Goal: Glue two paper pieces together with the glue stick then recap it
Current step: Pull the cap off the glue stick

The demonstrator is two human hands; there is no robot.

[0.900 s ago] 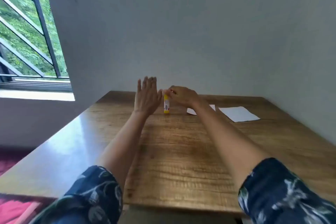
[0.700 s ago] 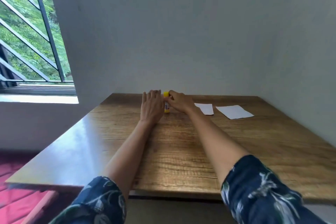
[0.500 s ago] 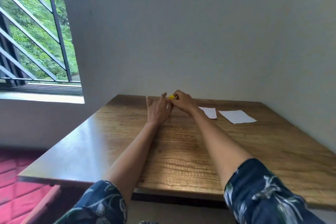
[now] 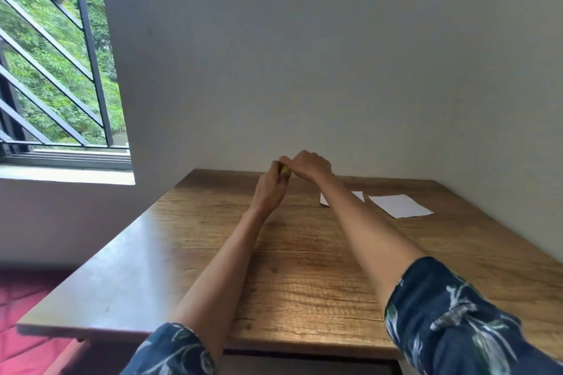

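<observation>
- Wooden table [image 4: 304, 268] against a plain wall, barred window [image 4: 54, 70] off to the left.
- Two white paper pieces well to the right of the hands – larger paper sheet [image 4: 400, 206] flat and fully in view, smaller paper piece [image 4: 359, 195] just beside it, partly hidden behind the right forearm; apart, not glued yet.
- Right hand [image 4: 310, 166] curled over from above, left hand [image 4: 269, 189] curled up from below, meeting just above the far edge of the table.
- Glue stick [image 4: 285, 170] clamped between both hands – only a sliver of yellow showing, rest buried in fingers.
- Cap on or off: cannot tell, too small and covered; probably being pulled or twisted off.
- Step in hand, as judged: opening the stick, first step, nothing applied.
- Next move calls for: cap parted and kept in one hand or set down, stick carried right to the papers, one sheet pinned flat for the swipe.
</observation>
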